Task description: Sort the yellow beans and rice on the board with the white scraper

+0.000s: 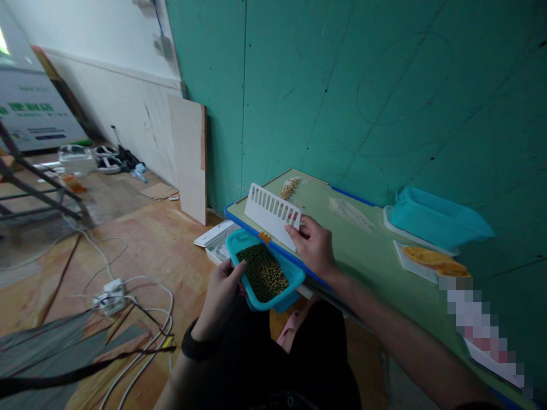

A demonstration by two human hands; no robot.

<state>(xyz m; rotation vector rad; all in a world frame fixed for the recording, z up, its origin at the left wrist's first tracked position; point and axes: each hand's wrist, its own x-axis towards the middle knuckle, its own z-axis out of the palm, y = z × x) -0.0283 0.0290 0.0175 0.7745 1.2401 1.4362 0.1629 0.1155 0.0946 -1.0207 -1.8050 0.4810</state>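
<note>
My left hand [222, 293] is closed on the near rim of a small blue tray [287, 290] full of green beans [262, 272], holding it just below the edge of the green table [359, 250]. My right hand [313, 245] grips a white slotted plastic scraper [271, 213] that stands on the table edge right above the tray. A small heap of pale grains [289, 187] lies at the far corner of the table, and a streak of whitish grains [350, 212] lies further right.
A blue lidded container [436, 219] and a white tray with something yellow [429, 261] sit on the table's right side. A teal wall [363, 91] backs the table. White cables and a power strip [111, 295] lie on the wooden floor at left, by a leaning board [188, 156].
</note>
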